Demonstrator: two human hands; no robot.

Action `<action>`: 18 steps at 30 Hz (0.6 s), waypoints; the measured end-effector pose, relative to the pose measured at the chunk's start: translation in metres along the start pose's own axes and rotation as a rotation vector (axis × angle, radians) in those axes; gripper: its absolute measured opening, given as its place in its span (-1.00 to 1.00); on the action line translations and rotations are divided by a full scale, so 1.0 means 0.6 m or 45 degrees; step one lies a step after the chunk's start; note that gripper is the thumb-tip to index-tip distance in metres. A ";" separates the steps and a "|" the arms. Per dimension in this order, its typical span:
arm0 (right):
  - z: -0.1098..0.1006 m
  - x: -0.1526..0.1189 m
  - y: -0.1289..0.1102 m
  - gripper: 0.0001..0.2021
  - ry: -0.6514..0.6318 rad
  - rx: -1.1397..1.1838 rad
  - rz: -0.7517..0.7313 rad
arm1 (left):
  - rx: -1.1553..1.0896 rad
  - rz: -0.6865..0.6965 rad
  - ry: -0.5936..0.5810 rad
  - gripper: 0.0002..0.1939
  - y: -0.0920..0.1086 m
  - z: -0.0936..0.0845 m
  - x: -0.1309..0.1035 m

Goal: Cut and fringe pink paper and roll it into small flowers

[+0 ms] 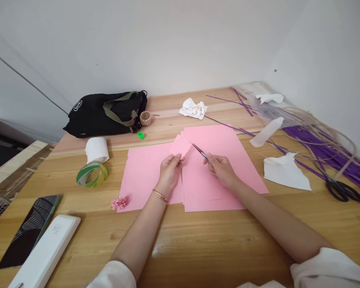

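Note:
My left hand [170, 172] pinches a small piece of pink paper [181, 147] between thumb and fingers. In my right hand [222, 169] is a small pair of scissors [200, 151], its tips pointing up and left near the paper's right edge. The handles are mostly hidden by my fingers, and the blades look close together. Under both hands lie large pink sheets, a left sheet [144, 168] and a right stack [219, 140]. A pink fluffy flower-like piece [119, 203] rests at the left sheet's lower corner.
Left: green tape roll [92, 174], tissue roll [97, 149], phone [30, 228], white box-like device [48, 250]. Behind: black bag [108, 110], woven cup [145, 118], green cap [141, 135], crumpled tissue [193, 108]. Right: purple strips [321, 148], black-handled scissors [343, 190], white bottle [266, 132], tissue [286, 172].

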State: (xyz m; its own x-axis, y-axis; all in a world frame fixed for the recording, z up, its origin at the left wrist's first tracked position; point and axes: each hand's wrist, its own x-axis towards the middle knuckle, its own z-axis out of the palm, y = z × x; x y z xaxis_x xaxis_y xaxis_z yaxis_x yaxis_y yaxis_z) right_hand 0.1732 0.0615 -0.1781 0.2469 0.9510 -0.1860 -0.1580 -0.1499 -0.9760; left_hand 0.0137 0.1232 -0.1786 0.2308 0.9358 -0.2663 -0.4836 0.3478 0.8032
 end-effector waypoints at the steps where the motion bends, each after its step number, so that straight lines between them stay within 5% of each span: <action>1: -0.001 0.000 0.001 -0.47 -0.015 -0.011 -0.001 | 0.001 0.004 -0.004 -0.74 0.000 0.000 0.000; 9: -0.005 0.001 0.005 -0.50 -0.067 -0.063 -0.030 | 0.303 0.130 -0.073 -0.72 -0.014 -0.005 0.000; 18: 0.000 -0.001 -0.001 -0.48 -0.028 -0.040 -0.023 | 0.333 0.130 -0.082 -0.72 -0.015 -0.006 0.001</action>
State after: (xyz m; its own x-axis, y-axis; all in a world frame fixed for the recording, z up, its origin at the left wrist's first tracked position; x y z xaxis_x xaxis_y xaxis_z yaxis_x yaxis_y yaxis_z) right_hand 0.1733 0.0612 -0.1777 0.2285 0.9593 -0.1661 -0.1233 -0.1407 -0.9823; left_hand 0.0152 0.1210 -0.1883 0.2489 0.9569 -0.1493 -0.2745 0.2175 0.9366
